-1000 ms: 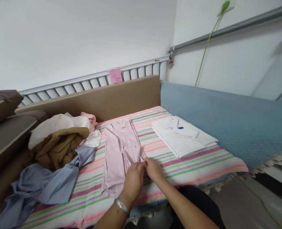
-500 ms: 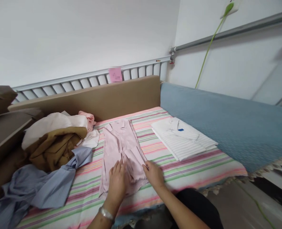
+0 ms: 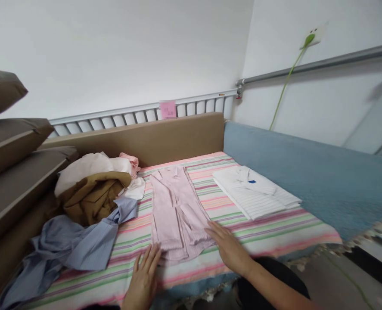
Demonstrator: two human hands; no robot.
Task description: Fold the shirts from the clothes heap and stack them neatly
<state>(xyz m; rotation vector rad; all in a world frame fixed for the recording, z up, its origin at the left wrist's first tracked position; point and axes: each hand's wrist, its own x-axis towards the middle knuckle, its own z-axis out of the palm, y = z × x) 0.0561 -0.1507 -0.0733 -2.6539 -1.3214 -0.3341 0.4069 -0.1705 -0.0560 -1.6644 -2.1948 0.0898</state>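
A pale pink shirt lies face up on the striped sheet, its collar at the far end and both sleeves folded down over the front, cuffs near the hem. My left hand rests flat by the lower left corner of the shirt, fingers stretched out and fingertips at its edge. On the other side, my right hand has its fingers extended, the tips touching the shirt's lower right edge. Neither hand grips anything.
To the right lies a folded white striped shirt. At the left are a crumpled blue shirt, an olive-brown garment and white clothing, beside stacked brown cushions. A blue-covered bolster borders the striped sheet.
My left hand has let go of the sleeve and moved down and left to the hem corner. My right hand has opened at the right edge. Both sleeves now lie straight.
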